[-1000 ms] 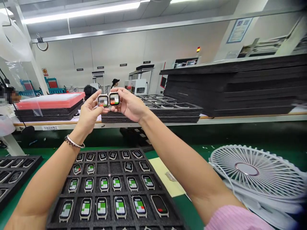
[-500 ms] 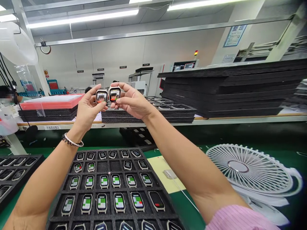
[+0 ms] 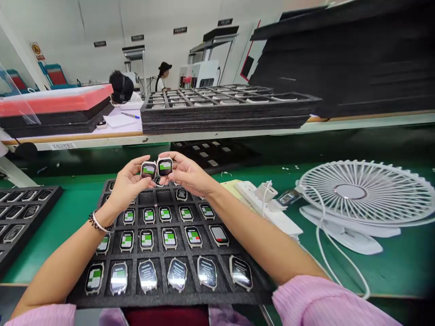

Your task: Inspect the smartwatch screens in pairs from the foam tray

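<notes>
My left hand [image 3: 131,183] pinches a smartwatch [image 3: 148,170] without a strap, its screen lit with a green pattern. Right beside it, a second smartwatch [image 3: 165,166] with a similar green screen sits between the fingers of my right hand [image 3: 188,176]. Both screens face me, above the far rows of a black foam tray [image 3: 152,299]. Smartwatches fill most of the tray's compartments; many show green blocks, some show text, and one [image 3: 219,235] is mostly pale with red. Two compartments below my hands hold no watch.
Another watch tray [image 3: 50,206] lies at the left. To the right are a white fan [image 3: 367,192], a power strip [image 3: 246,192] and a white cable [image 3: 319,235]. The shelf ahead carries stacked foam trays [image 3: 224,120] and a pink foam slab [image 3: 81,100]. People sit beyond it.
Both hands have come down with the watches, from shelf height to just over the tray. The watch screens went from a camera-like picture to green blocks. My view has tilted downward.
</notes>
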A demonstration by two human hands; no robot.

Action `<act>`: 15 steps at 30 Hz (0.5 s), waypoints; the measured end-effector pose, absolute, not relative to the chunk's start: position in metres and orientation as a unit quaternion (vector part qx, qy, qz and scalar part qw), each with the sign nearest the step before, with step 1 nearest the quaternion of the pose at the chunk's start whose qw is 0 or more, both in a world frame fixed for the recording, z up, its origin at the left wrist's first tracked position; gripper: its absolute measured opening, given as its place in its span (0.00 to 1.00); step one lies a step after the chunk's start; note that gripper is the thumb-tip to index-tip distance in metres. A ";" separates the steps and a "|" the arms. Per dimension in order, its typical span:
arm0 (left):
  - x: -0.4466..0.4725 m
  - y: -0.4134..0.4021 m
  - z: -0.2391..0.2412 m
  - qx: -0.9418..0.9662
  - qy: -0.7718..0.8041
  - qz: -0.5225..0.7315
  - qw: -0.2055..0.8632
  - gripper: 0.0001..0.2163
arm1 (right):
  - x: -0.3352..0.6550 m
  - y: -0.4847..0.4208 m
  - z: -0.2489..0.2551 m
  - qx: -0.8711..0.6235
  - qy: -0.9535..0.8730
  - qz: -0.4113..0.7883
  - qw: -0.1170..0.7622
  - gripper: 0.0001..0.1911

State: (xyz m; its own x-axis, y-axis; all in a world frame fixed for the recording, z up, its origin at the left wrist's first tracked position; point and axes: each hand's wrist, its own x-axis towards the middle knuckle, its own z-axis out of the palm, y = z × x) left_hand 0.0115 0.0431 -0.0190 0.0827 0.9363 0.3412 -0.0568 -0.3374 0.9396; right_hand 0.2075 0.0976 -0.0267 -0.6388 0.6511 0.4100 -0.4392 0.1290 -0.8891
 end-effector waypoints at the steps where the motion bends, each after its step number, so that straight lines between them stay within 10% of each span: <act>1: 0.010 0.043 -0.027 0.584 0.378 0.560 0.450 0.28 | 0.207 0.098 -0.036 -0.091 -0.615 0.666 0.413 0.27; 15: 0.012 0.046 -0.057 0.550 0.414 0.548 0.475 0.23 | 0.206 0.100 -0.073 -0.126 -0.572 0.705 0.400 0.22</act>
